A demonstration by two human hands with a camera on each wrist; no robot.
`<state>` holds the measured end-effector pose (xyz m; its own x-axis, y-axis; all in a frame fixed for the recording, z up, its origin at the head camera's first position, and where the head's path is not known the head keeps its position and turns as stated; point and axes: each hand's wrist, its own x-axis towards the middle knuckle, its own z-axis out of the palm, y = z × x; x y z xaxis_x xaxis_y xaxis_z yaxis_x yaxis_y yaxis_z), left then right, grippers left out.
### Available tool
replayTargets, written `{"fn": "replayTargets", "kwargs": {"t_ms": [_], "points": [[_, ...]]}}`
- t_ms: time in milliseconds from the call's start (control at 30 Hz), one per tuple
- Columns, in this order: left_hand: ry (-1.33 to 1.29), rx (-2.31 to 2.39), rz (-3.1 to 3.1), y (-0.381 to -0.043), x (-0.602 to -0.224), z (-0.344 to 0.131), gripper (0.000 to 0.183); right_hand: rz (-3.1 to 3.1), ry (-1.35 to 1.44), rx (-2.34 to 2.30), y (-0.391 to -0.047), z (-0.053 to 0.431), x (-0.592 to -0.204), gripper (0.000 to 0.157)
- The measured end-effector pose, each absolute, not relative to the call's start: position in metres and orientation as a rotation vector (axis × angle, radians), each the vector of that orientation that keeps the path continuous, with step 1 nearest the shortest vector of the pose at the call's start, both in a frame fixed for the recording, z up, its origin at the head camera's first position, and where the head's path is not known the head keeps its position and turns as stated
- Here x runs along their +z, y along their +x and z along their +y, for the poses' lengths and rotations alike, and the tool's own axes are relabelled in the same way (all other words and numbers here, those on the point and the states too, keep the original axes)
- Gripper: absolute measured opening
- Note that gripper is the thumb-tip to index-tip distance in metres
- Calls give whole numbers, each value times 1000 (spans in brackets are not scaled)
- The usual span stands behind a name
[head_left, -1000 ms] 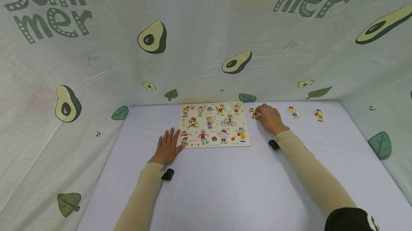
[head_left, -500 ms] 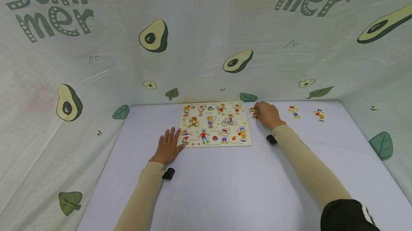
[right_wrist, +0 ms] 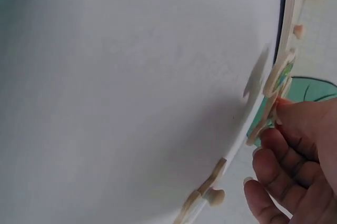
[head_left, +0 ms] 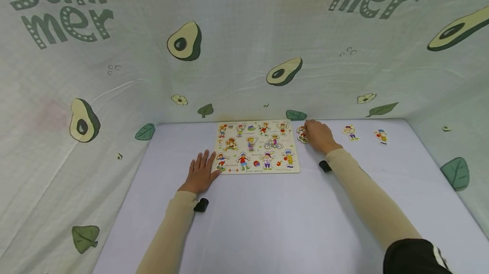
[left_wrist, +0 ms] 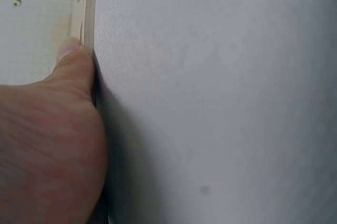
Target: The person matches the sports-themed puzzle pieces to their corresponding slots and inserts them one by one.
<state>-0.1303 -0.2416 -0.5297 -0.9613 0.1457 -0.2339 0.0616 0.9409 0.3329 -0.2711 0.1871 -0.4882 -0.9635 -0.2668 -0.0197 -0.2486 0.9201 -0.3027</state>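
Observation:
A wooden puzzle board (head_left: 288,142) with several small sports figures lies near the table's back edge. My left hand (head_left: 198,176) rests with straight, spread fingers at its left side; in the left wrist view the thumb (left_wrist: 76,66) lies on the board's edge (left_wrist: 90,8). Just right of the board, my right hand (head_left: 320,135) pinches a figure-shaped puzzle piece (head_left: 302,134) between thumb and fingers. In the right wrist view that puzzle piece (right_wrist: 279,79) stands tilted, with a shadow on the table beside it; the fingertips partly hide it.
Two more figure pieces, one in a purple cap (head_left: 350,132) and one with a red ball (head_left: 380,137), lie to the right. A piece with a knob (right_wrist: 202,190) shows in the right wrist view. A printed curtain (head_left: 237,53) hangs behind the white table (head_left: 252,223).
The puzzle piece at my right fingertips has turned and tilted slightly beside the board. My left hand keeps its place, and the whole head view has shifted a little.

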Motion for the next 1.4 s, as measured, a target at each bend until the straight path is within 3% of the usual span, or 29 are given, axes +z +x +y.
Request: {"fn": "replayTargets", "kwargs": {"t_ms": [500,867,1400], "points": [[157,475,2822,-130,-526,-243,77,3072,-584,-548,-246,171,-473,18],[157,500,2805,-131,-525,-243,77,3045,-867,-503,-220,116,-460,19],[135,491,2799,-127,-511,-235,75,2995,-1206,-455,-203,30,-474,14]]}}
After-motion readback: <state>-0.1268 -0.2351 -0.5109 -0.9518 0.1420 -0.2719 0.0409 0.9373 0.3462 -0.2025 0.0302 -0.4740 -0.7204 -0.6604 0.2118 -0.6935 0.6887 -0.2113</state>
